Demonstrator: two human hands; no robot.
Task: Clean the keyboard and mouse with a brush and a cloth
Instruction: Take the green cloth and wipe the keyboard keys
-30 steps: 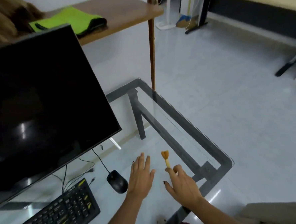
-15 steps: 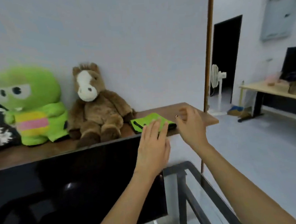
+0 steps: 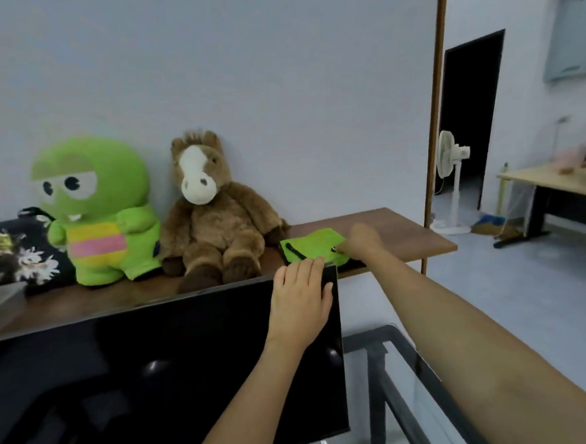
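A bright green folded cloth with a black strap lies on the brown wooden shelf behind the monitor. My right hand reaches over the shelf and pinches the cloth's right edge. My left hand rests flat against the top right corner of the black monitor, fingers spread, holding nothing. The keyboard, mouse and brush are out of view below the frame.
A green plush toy and a brown plush horse sit on the shelf left of the cloth. The glass desk's dark frame shows at lower right. A wooden pole, a white fan and another table stand at the right.
My view rose from the desk to the shelf. My right hand left the brush on the glass and reached onto the green cloth; my left hand moved up to the monitor's top corner.
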